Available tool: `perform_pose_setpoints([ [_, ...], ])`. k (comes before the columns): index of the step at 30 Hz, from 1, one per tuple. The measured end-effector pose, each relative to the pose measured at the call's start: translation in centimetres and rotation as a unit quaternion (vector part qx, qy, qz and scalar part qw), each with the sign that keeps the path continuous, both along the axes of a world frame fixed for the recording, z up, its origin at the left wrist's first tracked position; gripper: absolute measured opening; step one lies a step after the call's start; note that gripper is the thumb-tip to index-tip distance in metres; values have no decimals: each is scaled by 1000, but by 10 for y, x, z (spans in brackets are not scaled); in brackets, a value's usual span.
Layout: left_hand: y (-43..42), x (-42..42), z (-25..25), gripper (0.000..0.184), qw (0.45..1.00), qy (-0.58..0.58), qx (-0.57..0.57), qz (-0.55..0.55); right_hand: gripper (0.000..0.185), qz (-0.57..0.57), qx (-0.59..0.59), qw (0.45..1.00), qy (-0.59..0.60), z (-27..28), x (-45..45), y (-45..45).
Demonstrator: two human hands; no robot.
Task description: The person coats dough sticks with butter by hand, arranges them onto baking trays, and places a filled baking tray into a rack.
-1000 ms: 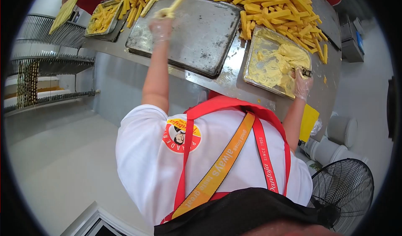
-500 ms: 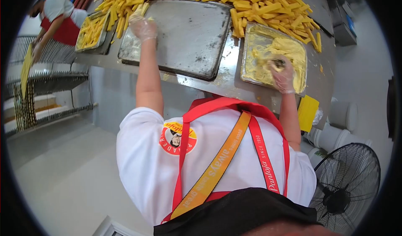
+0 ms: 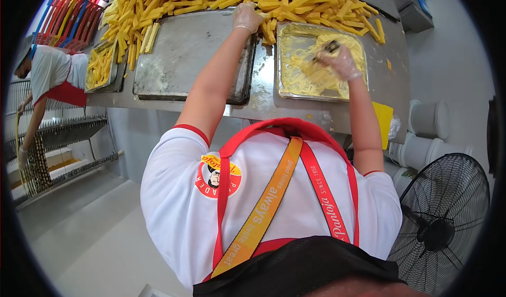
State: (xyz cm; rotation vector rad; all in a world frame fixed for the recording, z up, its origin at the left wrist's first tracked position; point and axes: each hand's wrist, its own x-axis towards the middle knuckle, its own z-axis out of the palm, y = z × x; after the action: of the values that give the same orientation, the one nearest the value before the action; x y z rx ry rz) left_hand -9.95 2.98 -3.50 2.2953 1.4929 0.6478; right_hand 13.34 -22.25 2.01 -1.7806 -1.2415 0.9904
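Gloved in clear plastic, my left hand (image 3: 246,18) is at the near edge of the pile of yellow sticks (image 3: 300,2), above the right back corner of the dark metal sheet tray (image 3: 192,52). Its fingers are bent at the sticks, and what they hold is hidden. My right hand (image 3: 340,62), also gloved, grips a dark-ended tool (image 3: 331,46) over the shallow tray (image 3: 322,97) of pale yellow spread (image 3: 345,41). The tool's lower part is blurred. Two sticks (image 3: 149,38) lie side by side at the sheet tray's left back corner.
A smaller tray of yellow sticks (image 3: 100,65) is at the table's left end. A co-worker (image 3: 58,70) bends over a rack (image 3: 68,134) at the left. A yellow sheet (image 3: 381,120), white buckets (image 3: 429,119) and a black fan (image 3: 440,213) are at the right.
My left hand has moved right from the sheet tray's left back corner to the pile's edge. My right hand has swept across the spread. The co-worker has come further into view.
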Motion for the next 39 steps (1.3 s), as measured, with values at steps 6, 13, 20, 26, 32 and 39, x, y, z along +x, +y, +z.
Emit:
perform_pose_setpoints([
  [6, 8, -15, 7, 40, 969, -155, -192, 20, 31, -106, 144, 876, -448, -12, 41, 2],
  [13, -81, -61, 106, 30, 902, -423, -89, -10, 48, -135, -39, 979, -146, 34, 46, -29],
  [20, -137, -57, 88, 24, 811, -528, -247, -61, 35, -322, 112, 940, -22, -40, 100, -67],
  [26, -167, -29, 55, 25, 764, -543, -346, -45, 27, -358, 190, 913, 54, -74, 80, -80],
  [32, -165, -38, 39, 24, 792, -508, -338, -29, 22, -318, 233, 917, 57, -63, 26, -84],
  [39, -171, -44, 73, 21, 901, -359, -226, -89, 34, -216, 172, 944, -181, -28, 16, -70],
])
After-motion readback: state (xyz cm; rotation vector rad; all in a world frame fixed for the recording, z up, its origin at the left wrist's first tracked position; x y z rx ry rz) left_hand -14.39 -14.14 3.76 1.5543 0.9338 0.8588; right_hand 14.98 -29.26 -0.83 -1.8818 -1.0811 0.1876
